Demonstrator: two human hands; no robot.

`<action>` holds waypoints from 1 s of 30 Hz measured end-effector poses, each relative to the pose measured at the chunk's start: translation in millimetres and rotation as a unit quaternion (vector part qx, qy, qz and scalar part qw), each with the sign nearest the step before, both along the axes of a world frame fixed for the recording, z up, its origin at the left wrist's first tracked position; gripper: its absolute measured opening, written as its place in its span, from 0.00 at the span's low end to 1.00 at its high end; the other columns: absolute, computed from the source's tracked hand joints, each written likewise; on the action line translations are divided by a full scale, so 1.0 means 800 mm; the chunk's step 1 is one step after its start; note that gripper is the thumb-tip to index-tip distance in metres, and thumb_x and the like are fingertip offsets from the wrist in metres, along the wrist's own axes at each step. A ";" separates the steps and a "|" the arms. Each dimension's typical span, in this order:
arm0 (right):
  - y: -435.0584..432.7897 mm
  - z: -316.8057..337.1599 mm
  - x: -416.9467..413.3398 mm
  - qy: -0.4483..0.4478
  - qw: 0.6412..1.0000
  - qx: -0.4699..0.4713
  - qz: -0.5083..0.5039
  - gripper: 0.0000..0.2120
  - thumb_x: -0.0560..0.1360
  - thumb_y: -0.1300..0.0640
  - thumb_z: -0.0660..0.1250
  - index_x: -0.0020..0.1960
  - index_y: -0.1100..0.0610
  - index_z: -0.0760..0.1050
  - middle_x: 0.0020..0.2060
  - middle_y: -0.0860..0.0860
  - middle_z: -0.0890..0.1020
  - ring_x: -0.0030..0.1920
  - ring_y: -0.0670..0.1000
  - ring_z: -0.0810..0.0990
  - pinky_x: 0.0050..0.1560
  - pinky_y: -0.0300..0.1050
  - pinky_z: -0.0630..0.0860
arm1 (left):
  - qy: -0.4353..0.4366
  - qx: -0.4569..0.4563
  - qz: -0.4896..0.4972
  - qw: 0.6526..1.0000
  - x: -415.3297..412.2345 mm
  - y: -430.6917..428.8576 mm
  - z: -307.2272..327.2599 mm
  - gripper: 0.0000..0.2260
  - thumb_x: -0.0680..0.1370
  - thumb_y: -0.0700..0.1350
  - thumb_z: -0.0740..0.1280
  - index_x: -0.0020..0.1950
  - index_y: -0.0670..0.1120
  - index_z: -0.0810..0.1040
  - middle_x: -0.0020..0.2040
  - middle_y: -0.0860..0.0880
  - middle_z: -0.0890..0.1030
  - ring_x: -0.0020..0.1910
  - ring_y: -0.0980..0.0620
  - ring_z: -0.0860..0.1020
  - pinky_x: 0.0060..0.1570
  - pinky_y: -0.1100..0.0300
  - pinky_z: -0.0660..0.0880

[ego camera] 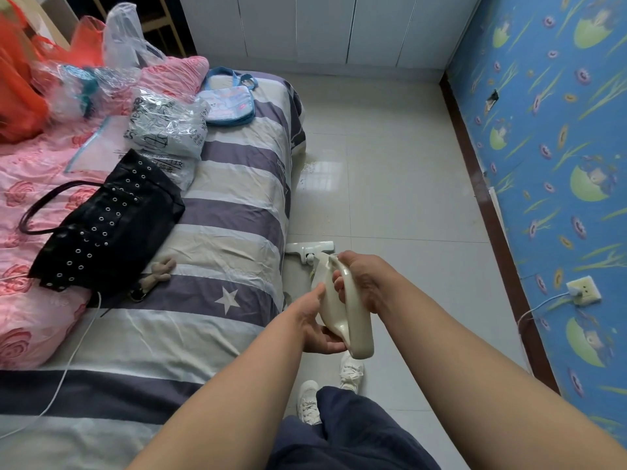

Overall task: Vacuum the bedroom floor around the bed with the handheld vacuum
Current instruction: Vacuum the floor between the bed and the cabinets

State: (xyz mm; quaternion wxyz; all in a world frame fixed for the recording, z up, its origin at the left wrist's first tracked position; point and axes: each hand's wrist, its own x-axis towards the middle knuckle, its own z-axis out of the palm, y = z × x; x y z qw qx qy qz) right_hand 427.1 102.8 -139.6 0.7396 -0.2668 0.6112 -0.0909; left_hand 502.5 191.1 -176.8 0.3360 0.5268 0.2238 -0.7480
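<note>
Centre of frame, we note the cream plastic handheld vacuum (339, 310) held in both hands: right hand (363, 279) curled round its loop handle, left hand (315, 320) gripping the body from beneath. Its white floor head (310, 248) rests on the pale glossy tiled floor (390, 184), just beside the striped purple-and-grey bed (230, 184) at left.

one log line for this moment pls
left hand holds vacuum body | right hand grips handle | nozzle on floor beside bed
</note>
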 end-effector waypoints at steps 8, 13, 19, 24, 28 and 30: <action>-0.034 -0.007 0.003 0.006 1.000 -0.003 -0.002 0.09 0.79 0.56 0.61 0.49 0.63 0.74 0.28 0.55 0.73 0.18 0.48 0.69 0.21 0.36 0.69 | -0.026 0.007 -0.005 1.000 0.000 -0.034 -0.004 0.28 0.77 0.65 0.67 0.56 0.39 0.75 0.51 0.36 0.80 0.48 0.38 0.81 0.50 0.38 0.78; -0.065 -0.011 0.007 0.007 1.000 -0.006 -0.007 0.08 0.78 0.57 0.61 0.49 0.62 0.73 0.28 0.55 0.72 0.18 0.48 0.68 0.22 0.35 0.69 | -0.038 0.010 -0.005 0.999 0.002 -0.066 -0.008 0.29 0.77 0.65 0.66 0.58 0.39 0.75 0.52 0.36 0.80 0.49 0.38 0.81 0.42 0.39 0.78; -0.108 -0.015 0.010 0.019 1.000 -0.016 0.006 0.10 0.78 0.55 0.61 0.44 0.62 0.74 0.27 0.55 0.73 0.20 0.49 0.69 0.23 0.38 0.69 | -0.045 0.012 0.000 0.999 0.001 -0.108 -0.014 0.28 0.75 0.65 0.69 0.57 0.41 0.76 0.52 0.36 0.81 0.49 0.38 0.82 0.47 0.39 0.79; -0.145 -0.011 0.011 0.016 1.000 -0.014 0.019 0.09 0.78 0.56 0.61 0.45 0.62 0.74 0.27 0.54 0.73 0.20 0.49 0.69 0.23 0.37 0.68 | -0.051 0.013 0.008 0.999 0.001 -0.146 -0.015 0.28 0.76 0.66 0.67 0.57 0.41 0.76 0.51 0.36 0.81 0.47 0.39 0.82 0.41 0.40 0.79; -0.171 -0.008 0.012 0.018 0.999 -0.019 0.029 0.10 0.78 0.57 0.61 0.42 0.62 0.74 0.27 0.55 0.73 0.22 0.49 0.69 0.24 0.39 0.68 | -0.046 0.008 0.013 0.999 0.002 -0.171 -0.017 0.30 0.76 0.66 0.67 0.60 0.41 0.78 0.51 0.36 0.81 0.48 0.39 0.82 0.41 0.41 0.79; -0.181 -0.008 0.014 0.017 0.999 -0.021 0.033 0.11 0.78 0.57 0.60 0.41 0.62 0.73 0.27 0.55 0.73 0.22 0.50 0.69 0.24 0.39 0.68 | -0.049 0.010 0.015 0.999 0.002 -0.182 -0.020 0.31 0.75 0.67 0.67 0.61 0.40 0.78 0.51 0.36 0.81 0.48 0.39 0.83 0.41 0.42 0.80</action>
